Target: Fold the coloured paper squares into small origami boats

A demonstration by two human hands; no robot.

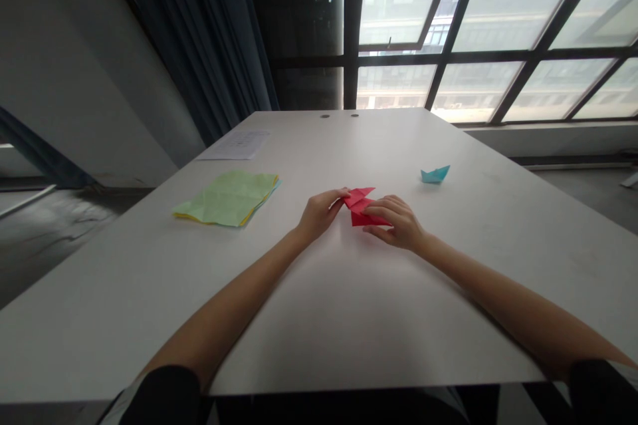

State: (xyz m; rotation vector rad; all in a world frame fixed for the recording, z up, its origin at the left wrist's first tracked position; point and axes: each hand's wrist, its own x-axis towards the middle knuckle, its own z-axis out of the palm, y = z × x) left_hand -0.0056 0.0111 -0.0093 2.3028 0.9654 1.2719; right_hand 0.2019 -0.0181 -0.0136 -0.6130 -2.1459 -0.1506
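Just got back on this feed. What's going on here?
A person is handling a red folded paper at a white table, with the left hand pinching one end and the right hand gripping the other. It is partly folded, with pointed flaps showing. To the left lies a stack of paper squares, pale green on top, with a printed sheet beyond it. A small blue folded paper piece stands off to the right, untouched.
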